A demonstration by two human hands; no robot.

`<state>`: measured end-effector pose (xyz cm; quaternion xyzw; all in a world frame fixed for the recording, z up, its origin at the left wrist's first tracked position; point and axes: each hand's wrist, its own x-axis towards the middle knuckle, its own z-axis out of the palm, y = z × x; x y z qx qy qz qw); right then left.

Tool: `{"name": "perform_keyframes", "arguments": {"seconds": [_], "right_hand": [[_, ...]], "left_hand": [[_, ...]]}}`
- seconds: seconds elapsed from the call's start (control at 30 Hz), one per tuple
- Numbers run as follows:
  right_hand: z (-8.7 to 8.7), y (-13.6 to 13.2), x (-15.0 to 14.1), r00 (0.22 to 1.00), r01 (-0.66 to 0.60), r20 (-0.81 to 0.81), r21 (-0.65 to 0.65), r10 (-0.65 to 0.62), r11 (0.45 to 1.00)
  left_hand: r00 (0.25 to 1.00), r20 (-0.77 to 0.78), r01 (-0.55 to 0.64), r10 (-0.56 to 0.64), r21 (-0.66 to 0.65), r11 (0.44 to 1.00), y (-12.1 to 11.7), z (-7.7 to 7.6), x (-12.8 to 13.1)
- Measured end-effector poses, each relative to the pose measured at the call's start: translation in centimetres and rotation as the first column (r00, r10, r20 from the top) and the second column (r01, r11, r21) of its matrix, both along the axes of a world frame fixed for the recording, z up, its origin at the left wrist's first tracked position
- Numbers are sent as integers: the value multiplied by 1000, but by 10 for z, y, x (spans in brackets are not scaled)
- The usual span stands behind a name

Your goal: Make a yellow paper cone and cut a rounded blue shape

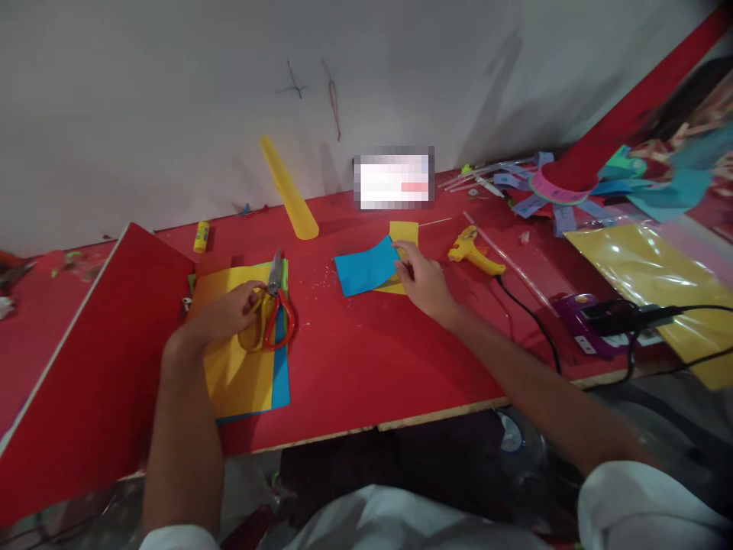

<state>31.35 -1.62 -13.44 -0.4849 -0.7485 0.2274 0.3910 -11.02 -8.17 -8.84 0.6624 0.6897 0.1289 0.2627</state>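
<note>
My left hand (240,307) is closed at the handles of a pair of scissors (276,281). One handle loop is red; the other looks yellowish beside my fingers. The scissors lie over a stack of coloured paper (243,389), yellow on top with blue and green edges showing. With its fingertips, my right hand (424,279) pinches the right edge of a small blue paper piece (363,267). Under that piece and my fingers lies a yellow paper piece (404,231), partly hidden.
A yellow glue gun (475,252) with a black cord lies right of my right hand. Behind are a rolled yellow paper tube (292,195) and a glue stick (201,237). A red board (108,359) leans at left. Beyond the purple device (584,325) lie yellow sheets (653,267).
</note>
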Motion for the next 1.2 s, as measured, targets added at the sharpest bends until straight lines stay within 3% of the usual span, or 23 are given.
{"name": "perform_keyframes", "arguments": {"seconds": [0.13, 0.23, 0.33, 0.43, 0.63, 0.73, 0.83, 0.97, 1.1, 1.2], "right_hand": [[-7, 3, -1, 996, -6, 87, 33, 3, 999], [-9, 6, 0, 998, 17, 64, 131, -25, 991], [-6, 7, 3, 998, 57, 7, 220, -60, 974], [-3, 7, 5, 998, 61, -35, 251, -54, 966], [0, -1, -2, 997, -33, -62, 272, 52, 962], [-1, -5, -5, 988, -113, -70, 268, 136, 957], [-1, -9, -8, 966, -227, -73, 212, 247, 951], [2, -19, -17, 888, -418, -197, 31, 416, 908], [1, -34, -31, 792, -569, -366, -153, 488, 808], [-2, -44, -41, 764, -601, -413, -177, 495, 779]], "left_hand": [[1000, -26, 2, -2, -3, 1000, 7, -6, -3], [999, -46, -15, 13, -57, 998, 11, -7, -3], [999, 50, -9, 17, -159, 987, 8, -6, 0], [978, 202, -7, 44, -179, 984, 4, -5, 6], [932, 296, -170, 210, -156, 973, 1, 12, 31], [905, 362, -199, 224, -104, 974, -1, 24, 49], [843, 495, -224, 209, -31, 974, -1, 26, 68], [762, 640, -258, 100, 159, 953, 0, 14, 91], [751, 657, -231, -69, 359, 904, -6, -2, 117], [786, 595, -206, -169, 510, 835, -16, -11, 140]]}}
